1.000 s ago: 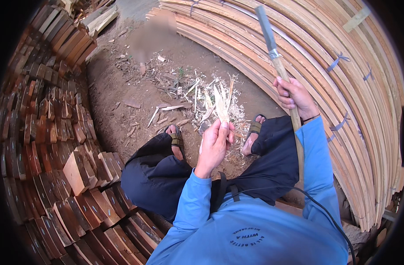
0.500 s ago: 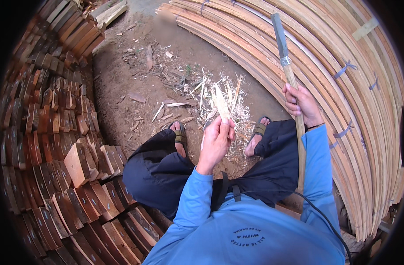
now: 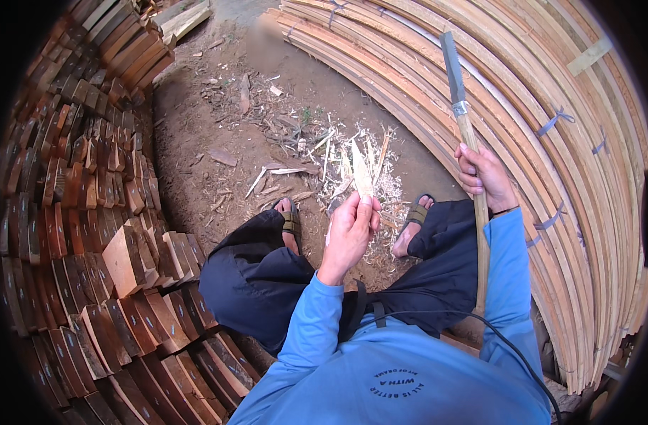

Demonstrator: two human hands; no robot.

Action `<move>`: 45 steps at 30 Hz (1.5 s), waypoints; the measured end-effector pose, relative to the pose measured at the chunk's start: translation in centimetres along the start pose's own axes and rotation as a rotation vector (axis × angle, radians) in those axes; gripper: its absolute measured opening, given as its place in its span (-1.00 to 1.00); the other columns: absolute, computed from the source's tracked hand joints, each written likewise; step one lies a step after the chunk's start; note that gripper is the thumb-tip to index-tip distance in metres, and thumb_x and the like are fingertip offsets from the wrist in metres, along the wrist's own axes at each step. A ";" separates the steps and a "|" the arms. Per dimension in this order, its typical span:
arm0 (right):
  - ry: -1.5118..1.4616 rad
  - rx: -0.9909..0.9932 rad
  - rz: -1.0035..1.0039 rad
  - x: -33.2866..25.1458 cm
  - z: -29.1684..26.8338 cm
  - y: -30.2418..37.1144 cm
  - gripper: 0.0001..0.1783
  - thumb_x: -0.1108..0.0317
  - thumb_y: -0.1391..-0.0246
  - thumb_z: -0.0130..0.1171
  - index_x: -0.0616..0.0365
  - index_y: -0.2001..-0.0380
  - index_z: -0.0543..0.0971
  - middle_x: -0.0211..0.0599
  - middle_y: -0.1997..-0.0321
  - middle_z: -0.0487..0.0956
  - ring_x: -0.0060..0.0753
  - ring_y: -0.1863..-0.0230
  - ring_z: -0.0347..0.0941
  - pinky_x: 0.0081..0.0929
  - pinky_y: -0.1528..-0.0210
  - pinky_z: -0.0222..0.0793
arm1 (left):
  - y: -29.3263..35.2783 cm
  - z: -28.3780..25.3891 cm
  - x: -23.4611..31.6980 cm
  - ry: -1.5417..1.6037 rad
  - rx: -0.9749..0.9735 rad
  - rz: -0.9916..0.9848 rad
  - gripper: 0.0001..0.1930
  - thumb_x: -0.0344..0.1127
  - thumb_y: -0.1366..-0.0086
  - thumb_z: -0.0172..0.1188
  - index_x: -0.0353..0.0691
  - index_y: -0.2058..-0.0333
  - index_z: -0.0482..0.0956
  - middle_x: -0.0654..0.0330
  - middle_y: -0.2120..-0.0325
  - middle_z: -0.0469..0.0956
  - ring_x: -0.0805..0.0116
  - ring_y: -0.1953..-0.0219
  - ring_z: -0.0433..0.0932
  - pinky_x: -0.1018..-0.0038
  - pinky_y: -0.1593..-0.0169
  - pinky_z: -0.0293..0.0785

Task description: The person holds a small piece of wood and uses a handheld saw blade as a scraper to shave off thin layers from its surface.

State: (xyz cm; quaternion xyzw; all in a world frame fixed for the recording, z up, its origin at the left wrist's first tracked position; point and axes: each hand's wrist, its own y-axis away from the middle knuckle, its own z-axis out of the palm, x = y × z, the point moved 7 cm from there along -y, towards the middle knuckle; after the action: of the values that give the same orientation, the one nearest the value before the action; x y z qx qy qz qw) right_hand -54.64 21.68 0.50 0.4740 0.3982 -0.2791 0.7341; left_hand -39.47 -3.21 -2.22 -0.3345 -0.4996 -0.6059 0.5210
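Between the thumb and fingers of my left hand is a pale, whittled stick of wood, its pointed end aimed away from me. My right hand grips the long wooden handle of a knife. The knife stands almost upright in the view, its dark, narrow steel blade at the far end and a metal collar where blade meets handle. The handle's near end runs down along my right forearm. Blade and stick are well apart. The lower part of the stick is hidden inside my left hand.
Wood shavings and splinters lie on the dirt floor between my sandalled feet. Stacked short boards rise on the left. Long curved strips of wood, tied in bundles, line the right. A black cable crosses my lap.
The view has shifted slightly, so most things sit a little lower and to the right. Both hands keep their holds; the stick's visible face looks slightly turned.
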 end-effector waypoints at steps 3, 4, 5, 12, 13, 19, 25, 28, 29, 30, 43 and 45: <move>-0.009 -0.002 -0.001 0.1 0.0 -0.1 -0.77 0.17 -0.45 0.04 0.10 0.20 0.44 -0.63 0.58 0.21 -0.83 0.74 0.06 -0.76 0.78 -0.06 | 0.0 0.0 0.0 0.002 0.003 -0.001 -0.71 -0.17 -0.62 -0.12 -0.23 0.22 0.46 0.39 0.57 0.40 0.63 0.54 0.34 0.64 0.47 0.28; -0.006 -0.004 -0.001 0.1 0.0 -0.1 -0.77 0.17 -0.45 0.03 0.10 0.21 0.44 -0.64 0.58 0.21 -0.83 0.74 0.06 -0.76 0.78 -0.06 | 0.0 0.0 0.0 0.001 0.002 -0.003 -0.71 -0.17 -0.62 -0.12 -0.23 0.22 0.46 0.39 0.57 0.40 0.63 0.54 0.34 0.64 0.47 0.28; -0.003 -0.004 -0.001 0.1 0.0 -0.2 -0.77 0.17 -0.45 0.03 0.10 0.21 0.44 -0.64 0.58 0.21 -0.83 0.74 0.06 -0.76 0.78 -0.06 | 0.0 0.0 -0.1 0.001 0.001 -0.006 -0.71 -0.17 -0.62 -0.12 -0.23 0.22 0.46 0.39 0.57 0.40 0.63 0.54 0.34 0.64 0.47 0.28; 0.012 0.036 0.010 0.0 0.2 0.1 -0.75 0.16 -0.42 0.08 0.11 0.22 0.45 -0.63 0.59 0.24 -0.83 0.75 0.08 -0.76 0.79 -0.06 | 0.0 0.2 0.0 0.043 -0.033 -0.004 -0.71 -0.18 -0.62 -0.12 -0.24 0.19 0.48 0.36 0.55 0.44 0.61 0.51 0.40 0.65 0.45 0.32; 0.042 0.032 0.012 0.1 0.4 0.2 -0.75 0.15 -0.41 0.10 0.12 0.21 0.46 -0.60 0.58 0.30 -0.83 0.75 0.09 -0.76 0.79 -0.05 | 0.0 0.5 0.0 0.055 -0.056 -0.012 -0.71 -0.18 -0.62 -0.11 -0.25 0.17 0.49 0.35 0.53 0.47 0.60 0.49 0.44 0.65 0.44 0.34; 0.203 -0.089 -0.017 0.8 7.7 2.2 -0.73 0.22 -0.34 0.21 0.22 0.12 0.51 -0.40 0.44 0.57 -0.82 0.74 0.15 -0.74 0.75 0.02 | 0.2 2.2 -0.6 0.097 -0.203 -0.086 -0.68 -0.16 -0.60 -0.06 -0.30 0.03 0.53 0.17 0.35 0.67 0.48 0.31 0.67 0.60 0.36 0.53; 0.420 -0.190 -0.223 1.6 12.7 2.1 -0.62 0.27 -0.14 0.41 0.27 0.10 0.55 -0.39 0.24 0.58 -0.64 0.23 0.48 -0.58 0.18 0.43 | 0.5 3.4 -1.1 0.085 -0.228 -0.139 -0.66 -0.15 -0.59 -0.03 -0.33 0.01 0.54 0.08 0.29 0.71 0.36 0.19 0.74 0.58 0.34 0.60; 0.444 -0.179 -0.175 2.2 12.8 1.5 -0.66 0.28 -0.15 0.40 0.24 0.11 0.55 -0.44 0.30 0.56 -0.70 0.34 0.44 -0.63 0.32 0.38 | 0.7 3.5 -1.4 0.063 -0.230 -0.142 -0.65 -0.15 -0.59 -0.03 -0.34 -0.01 0.52 0.08 0.25 0.70 0.32 0.15 0.74 0.57 0.33 0.60; 0.436 -0.189 -0.153 2.1 12.9 1.5 -0.66 0.28 -0.15 0.40 0.22 0.13 0.55 -0.46 0.31 0.55 -0.72 0.36 0.43 -0.64 0.35 0.35 | 0.7 3.5 -1.3 0.059 -0.236 -0.140 -0.65 -0.15 -0.59 -0.03 -0.34 -0.02 0.51 0.08 0.23 0.69 0.31 0.14 0.74 0.57 0.32 0.60; 0.428 -0.199 -0.130 1.9 13.1 1.7 -0.67 0.27 -0.15 0.41 0.21 0.14 0.54 -0.47 0.33 0.54 -0.73 0.38 0.42 -0.66 0.39 0.32 | 0.8 3.4 -0.9 0.021 -0.225 -0.126 -0.66 -0.17 -0.59 -0.04 -0.34 -0.03 0.50 0.09 0.22 0.68 0.34 0.16 0.73 0.57 0.32 0.59; 0.212 -0.384 0.077 3.0 12.8 2.7 -0.71 0.24 -0.26 0.32 0.15 0.18 0.45 -0.33 0.41 0.62 -0.83 0.70 0.18 -0.75 0.70 0.03 | 0.5 -0.9 1.9 0.181 0.031 0.134 -0.79 -0.42 -0.37 0.31 -0.31 0.08 0.55 0.21 0.33 0.66 0.56 0.32 0.62 0.63 0.38 0.48; 0.073 -0.362 0.113 2.6 12.3 2.8 -0.71 0.22 -0.29 0.29 0.17 0.14 0.47 -0.22 0.31 0.66 -0.82 0.71 0.15 -0.73 0.72 0.01 | 0.7 -1.3 2.6 0.201 0.124 0.167 -0.88 -0.42 -0.37 0.31 -0.29 0.20 0.55 0.23 0.42 0.66 0.55 0.42 0.62 0.63 0.45 0.46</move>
State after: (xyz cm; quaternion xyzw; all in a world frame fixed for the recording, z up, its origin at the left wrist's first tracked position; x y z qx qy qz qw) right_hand -47.09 11.41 2.52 0.3658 0.4410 -0.1437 0.8069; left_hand -39.28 -5.20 -0.04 -0.2800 -0.4516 -0.5589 0.6366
